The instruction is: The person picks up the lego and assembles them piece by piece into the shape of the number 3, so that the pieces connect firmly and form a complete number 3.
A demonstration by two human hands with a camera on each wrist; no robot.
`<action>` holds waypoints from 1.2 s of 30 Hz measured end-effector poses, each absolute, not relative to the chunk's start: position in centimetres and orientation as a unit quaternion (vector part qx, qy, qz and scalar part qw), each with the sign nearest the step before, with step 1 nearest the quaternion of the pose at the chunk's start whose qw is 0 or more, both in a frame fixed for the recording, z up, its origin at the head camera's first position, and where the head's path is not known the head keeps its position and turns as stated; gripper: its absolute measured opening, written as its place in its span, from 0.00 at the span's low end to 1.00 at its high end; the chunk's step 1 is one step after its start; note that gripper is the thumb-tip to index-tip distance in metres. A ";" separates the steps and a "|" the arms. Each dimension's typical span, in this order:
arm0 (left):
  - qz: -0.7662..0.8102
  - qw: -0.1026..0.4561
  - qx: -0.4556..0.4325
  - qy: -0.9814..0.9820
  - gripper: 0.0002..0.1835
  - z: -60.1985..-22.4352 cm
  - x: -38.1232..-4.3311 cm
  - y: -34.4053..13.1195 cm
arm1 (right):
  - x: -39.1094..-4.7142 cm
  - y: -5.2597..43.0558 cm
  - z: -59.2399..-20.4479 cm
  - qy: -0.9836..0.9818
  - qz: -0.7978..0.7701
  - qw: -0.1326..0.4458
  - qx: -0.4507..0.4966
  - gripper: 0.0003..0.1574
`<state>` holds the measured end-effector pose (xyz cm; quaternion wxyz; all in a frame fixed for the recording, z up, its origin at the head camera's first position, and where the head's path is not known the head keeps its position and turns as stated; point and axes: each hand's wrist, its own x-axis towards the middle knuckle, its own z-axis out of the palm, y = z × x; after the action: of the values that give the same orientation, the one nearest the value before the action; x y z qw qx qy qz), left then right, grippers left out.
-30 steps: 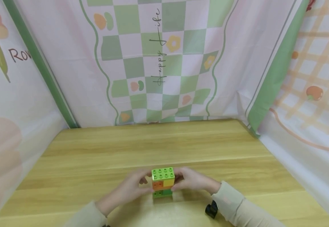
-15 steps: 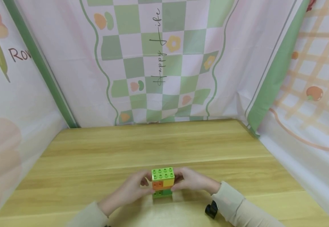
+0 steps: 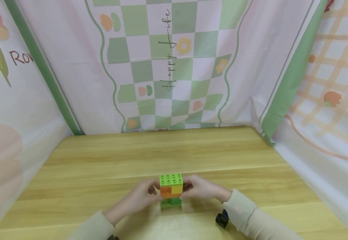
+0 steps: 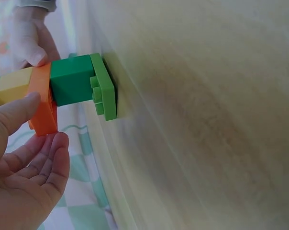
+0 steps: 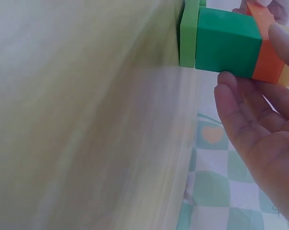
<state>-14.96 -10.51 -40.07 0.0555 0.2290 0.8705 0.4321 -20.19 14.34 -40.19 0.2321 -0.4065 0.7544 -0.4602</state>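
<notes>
A stack of toy building blocks [image 3: 171,190] stands upright near the table's front. It has a light green studded plate [image 3: 171,179] on top, a yellow block [image 4: 14,82] below, an orange plate [image 4: 40,98], a dark green block [image 5: 228,42] and a light green base plate [image 4: 104,88]. My left hand [image 3: 143,196] pinches the orange plate from the left, thumb on the near side and fingers at the far side. From the right, my right hand [image 3: 202,188] grips the stack at the same height, thumb on the near face, fingers behind.
The wooden table [image 3: 131,153] spreads around the stack. Patterned cloth [image 3: 174,66] hangs along its back and sides. A small black device [image 3: 222,218] sits by the right sleeve [image 3: 241,210], and part of another [image 3: 113,237] shows by the left cuff.
The upper part of the stack has risen slightly in the head view and shifted a little left, with more of the dark green block showing. Both hands moved with it, keeping their hold.
</notes>
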 end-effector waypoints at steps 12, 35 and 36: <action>0.446 0.047 0.232 0.863 0.18 -39.6 -16.0 -10.8 | -21.2 14.2 -39.4 0.780 -0.438 0.240 -0.377 0.23; 0.473 0.031 0.179 0.862 0.23 -40.1 -19.0 -10.8 | -23.3 13.7 -39.5 0.761 -0.530 0.244 -0.285 0.35; 0.478 0.032 0.175 0.860 0.23 -40.1 -19.1 -10.8 | -23.4 13.6 -39.5 0.762 -0.533 0.242 -0.277 0.37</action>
<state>-19.10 -10.78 -40.10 0.0318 0.1750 0.8600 0.4783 -23.41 13.59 -39.46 0.2415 -0.2770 0.7625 -0.5325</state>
